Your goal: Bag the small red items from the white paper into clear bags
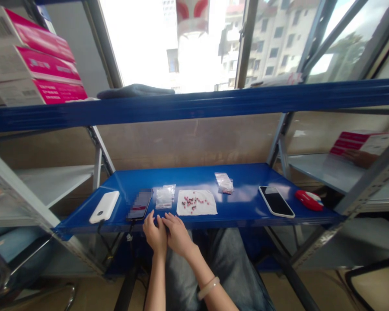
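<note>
At the far left, around ten o'clock from the hands, a stack of pink-and-white boxes [35, 60] sits on the upper blue shelf beam [214, 101], with a folded grey cloth [132, 90] just to its right. Lower down, on the blue shelf [246, 203], a white power bank [104, 207] lies at about ten o'clock from the hands, its long axis running from near-left to far-right. Beside it a dark phone [139, 204] lies with its long axis nearly straight away from the person, its screen blurred. The left hand [155, 233] rests at the shelf's front edge, fingers loosely curled and holding nothing that can be made out; the right hand [178, 233] touches it on its right, likewise loosely curled, a pale bangle [208, 287] on that wrist. At twelve o'clock from the hands, small clear bags [165, 197] lie flat. At one o'clock a white cloth [196, 202] lies with its long side across the shelf, small dark red pieces [192, 202] scattered on it. Farther off at one o'clock lies another clear bag [224, 182]. At two o'clock a white-edged phone [276, 201] points far-left to near-right, and a red-and-white object [309, 200] lies just beyond it. At the far right, more pink boxes [359, 142] rest on a grey shelf.
</note>
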A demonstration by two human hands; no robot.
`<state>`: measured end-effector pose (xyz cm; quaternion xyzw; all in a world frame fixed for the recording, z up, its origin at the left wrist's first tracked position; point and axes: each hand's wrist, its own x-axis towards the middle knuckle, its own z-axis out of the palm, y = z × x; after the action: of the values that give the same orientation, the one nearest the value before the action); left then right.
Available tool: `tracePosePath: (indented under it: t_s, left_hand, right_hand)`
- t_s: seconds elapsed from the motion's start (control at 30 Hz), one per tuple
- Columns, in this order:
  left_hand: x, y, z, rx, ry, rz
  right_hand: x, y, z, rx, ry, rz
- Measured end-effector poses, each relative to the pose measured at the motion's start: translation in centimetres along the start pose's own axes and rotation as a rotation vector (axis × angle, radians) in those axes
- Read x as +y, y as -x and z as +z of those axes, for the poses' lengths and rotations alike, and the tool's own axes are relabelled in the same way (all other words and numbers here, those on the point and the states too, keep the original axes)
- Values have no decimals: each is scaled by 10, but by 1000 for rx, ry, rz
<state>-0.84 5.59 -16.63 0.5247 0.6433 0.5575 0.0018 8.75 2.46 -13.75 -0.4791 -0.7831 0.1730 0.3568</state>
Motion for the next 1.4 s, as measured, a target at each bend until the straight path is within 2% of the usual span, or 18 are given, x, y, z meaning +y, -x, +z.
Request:
tracePosePath:
  t_s: [0.07,0.13,0.2,0.27,0.3,0.37,0.47,0.57,0.7,1.07,1.3,1.4]
  left_hand:
    - [1,1,1,13,9,10]
    - [2,2,2,29,24,14]
    - [4,2,3,41,47,8]
    - [5,3,4,47,63,-8]
    - [6,3,5,49,68,-14]
    - [7,4,7,55,69,-17]
    - [8,7,10,63,58,-3]
    - [8,10,12,56,48,21]
    - [6,10,10,32,51,24]
    - [8,9,12,26,34,44]
    - [3,7,14,52,42,80]
    - [5,6,13,54,58,62]
  right_hand:
    - [11,-6,-21,40,-133,14]
    - [29,-18,-52,192,-137,76]
    - [55,-35,-90,344,49,164]
    - [87,-54,-127,408,306,272]
    - [104,-63,-143,391,424,343]
    - [139,-76,-167,271,584,471]
    - [181,-84,-185,41,660,560]
    - [203,-82,-187,-79,643,571]
    - [205,-75,-182,-94,601,552]
    - [162,-15,-152,-22,604,521]
    - [152,-7,-144,18,577,526]
    - [151,-4,-145,117,550,480]
